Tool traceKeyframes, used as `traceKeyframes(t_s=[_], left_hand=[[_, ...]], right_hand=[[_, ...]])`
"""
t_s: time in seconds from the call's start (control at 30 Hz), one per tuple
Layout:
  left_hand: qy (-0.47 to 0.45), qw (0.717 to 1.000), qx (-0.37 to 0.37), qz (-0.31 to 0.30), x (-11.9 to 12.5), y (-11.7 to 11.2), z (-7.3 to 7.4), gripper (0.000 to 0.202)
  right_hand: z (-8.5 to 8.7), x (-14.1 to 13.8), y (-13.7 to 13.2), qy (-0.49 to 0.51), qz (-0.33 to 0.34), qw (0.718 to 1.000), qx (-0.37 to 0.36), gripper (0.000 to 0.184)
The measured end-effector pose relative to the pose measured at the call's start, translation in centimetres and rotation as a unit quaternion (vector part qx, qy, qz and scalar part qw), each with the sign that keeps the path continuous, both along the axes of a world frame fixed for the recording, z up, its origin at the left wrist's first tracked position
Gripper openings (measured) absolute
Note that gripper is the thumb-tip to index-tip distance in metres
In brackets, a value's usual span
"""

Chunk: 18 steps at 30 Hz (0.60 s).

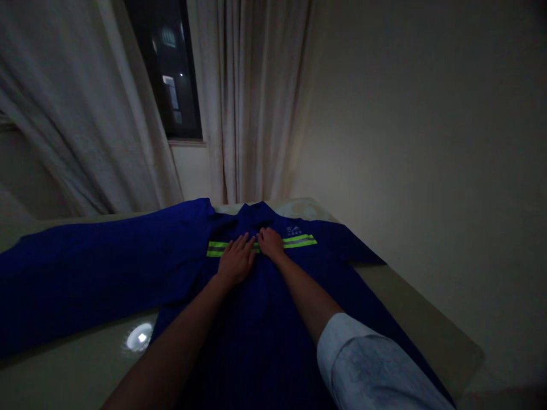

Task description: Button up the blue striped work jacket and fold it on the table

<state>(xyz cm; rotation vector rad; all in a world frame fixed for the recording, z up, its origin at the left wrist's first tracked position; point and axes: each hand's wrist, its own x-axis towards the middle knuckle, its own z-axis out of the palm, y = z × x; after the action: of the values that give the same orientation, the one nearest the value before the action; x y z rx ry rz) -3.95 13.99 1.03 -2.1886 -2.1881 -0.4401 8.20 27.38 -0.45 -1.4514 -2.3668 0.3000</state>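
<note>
A dark blue work jacket [256,307] lies spread front side up, its collar at the far end and one long sleeve [106,256] stretched to the left. A yellow-green reflective strip [299,241] with a grey band crosses its chest. My left hand [236,259] rests palm down over the strip, fingers extended on the cloth. Close beside it, my right hand [270,242] has its fingers curled at the middle of the chest, pinching the jacket's front. The fingertips of the right hand are partly hidden. Pale lettering shows just right of that hand.
Under the jacket is a pale, glossy table [410,302], reflecting a bright light at the left. Its right edge runs along a plain wall [427,142]. Long curtains [256,102] hang behind, around a dark window [171,68].
</note>
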Motion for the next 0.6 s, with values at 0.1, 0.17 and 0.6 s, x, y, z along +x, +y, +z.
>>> traceKeyframes(t_s=[0.1,0.17,0.6], left_hand=[[-0.015,0.999,-0.023,0.035,0.6,1.7,-1.8,0.056],[-0.019,0.999,-0.019,0.044,0.4,1.8,-2.7,0.056],[0.011,1.000,0.011,0.012,0.5,0.0,0.3,0.042]], right_hand=[[-0.6,0.2,0.8,0.051,0.003,0.998,-0.029,0.022],[-0.8,0.5,1.4,0.074,-0.011,0.997,-0.035,0.023],[3.9,6.3,-3.8,0.181,-0.040,0.982,-0.047,0.012]])
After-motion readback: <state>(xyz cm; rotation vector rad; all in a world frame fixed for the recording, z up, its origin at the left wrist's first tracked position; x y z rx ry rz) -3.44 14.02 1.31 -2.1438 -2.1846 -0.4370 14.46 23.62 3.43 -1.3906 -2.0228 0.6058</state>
